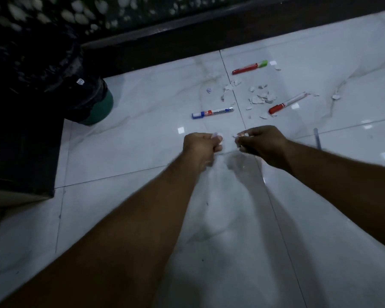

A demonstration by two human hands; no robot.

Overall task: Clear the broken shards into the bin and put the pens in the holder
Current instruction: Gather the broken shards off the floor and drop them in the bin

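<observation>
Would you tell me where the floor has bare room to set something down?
Bare tile lies between the bin, the blue marker and the left hand. It is crowded around the shards between the green-capped marker and the red-capped marker.

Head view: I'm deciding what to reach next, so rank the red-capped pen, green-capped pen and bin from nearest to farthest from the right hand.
From the right hand:
1. Red-capped pen, just ahead, slightly right.
2. Green-capped pen, farther ahead near the wall.
3. Bin, far left.
</observation>
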